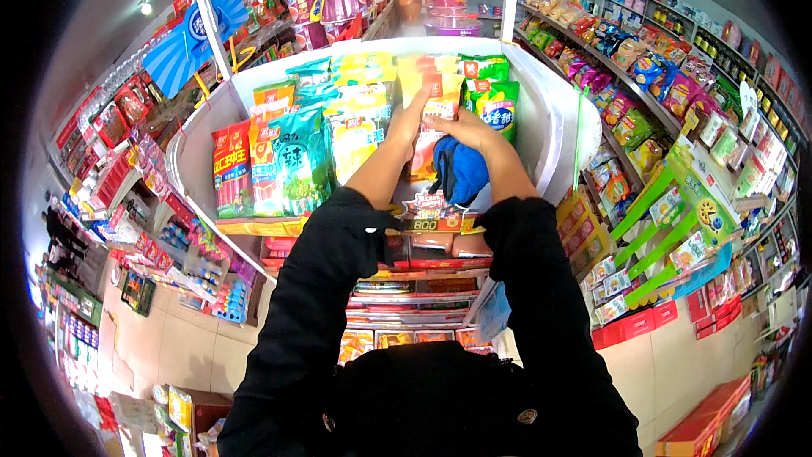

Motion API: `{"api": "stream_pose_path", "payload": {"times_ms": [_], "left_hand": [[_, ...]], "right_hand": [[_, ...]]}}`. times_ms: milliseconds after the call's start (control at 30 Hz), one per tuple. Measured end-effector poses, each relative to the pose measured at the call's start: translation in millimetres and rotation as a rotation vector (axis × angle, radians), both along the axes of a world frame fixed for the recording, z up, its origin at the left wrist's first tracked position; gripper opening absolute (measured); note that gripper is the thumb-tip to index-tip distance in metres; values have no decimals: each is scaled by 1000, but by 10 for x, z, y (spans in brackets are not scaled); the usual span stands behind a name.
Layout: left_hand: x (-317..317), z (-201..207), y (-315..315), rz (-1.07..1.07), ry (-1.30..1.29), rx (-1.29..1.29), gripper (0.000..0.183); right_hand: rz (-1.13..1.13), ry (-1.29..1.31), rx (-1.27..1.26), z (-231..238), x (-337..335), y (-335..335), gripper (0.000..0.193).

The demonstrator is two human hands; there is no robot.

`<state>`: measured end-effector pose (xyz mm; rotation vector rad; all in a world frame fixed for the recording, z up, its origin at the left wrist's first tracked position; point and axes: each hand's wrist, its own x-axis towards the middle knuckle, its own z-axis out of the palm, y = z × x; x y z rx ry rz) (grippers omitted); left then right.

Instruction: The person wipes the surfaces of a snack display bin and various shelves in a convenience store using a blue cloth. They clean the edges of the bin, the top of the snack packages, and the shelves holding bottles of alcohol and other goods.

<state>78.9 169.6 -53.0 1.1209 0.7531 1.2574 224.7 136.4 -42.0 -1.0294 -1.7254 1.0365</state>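
Note:
Both my hands reach into a white display bin [550, 131] filled with upright snack packets. My left hand [407, 125] lies along the left side of an orange-and-pale-yellow snack packet [443, 89], fingers pointing away from me. From the right, my right hand [470, 130] closes on the same packet's lower edge; some of its fingers are hidden behind the packet. Just below that hand rests a blue cloth item [463, 171] with black trim. Beside my left forearm stand a yellow-and-white packet [359, 131] and a teal packet [293, 156]. Green packets [492, 101] fill the right back corner.
A yellow label strip [262, 227] runs along the bin's front edge, with shelves of packets underneath. Snack shelves [626, 51] line the right aisle, near a green hanging display [689, 216]. A blue fan-shaped sign [194, 38] hangs at left. Red cartons [706, 415] sit on the floor.

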Motion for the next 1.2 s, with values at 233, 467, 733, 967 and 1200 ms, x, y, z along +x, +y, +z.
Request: {"api": "stream_pose_path", "payload": {"times_ms": [233,467,733,967,1200], "left_hand": [[-23,78,-37,1,224,-150,67],[57,123,-222,55,192,-140,82],[-35,-21,-277,122,275,-17,69],[28,-170,-179,196,106,356,34],[-72,-16,-347,-1,-91,178,35]], "right_hand": [[-35,-229,-154,3,117,90,65],[-92,-360,-221,-67,225,180,54],[-94,-306,-113,-95,61,-112,65],[-367,-571,143,19,-106,-356,84],[-385,-721,131,162,-189,-506,91]]}}
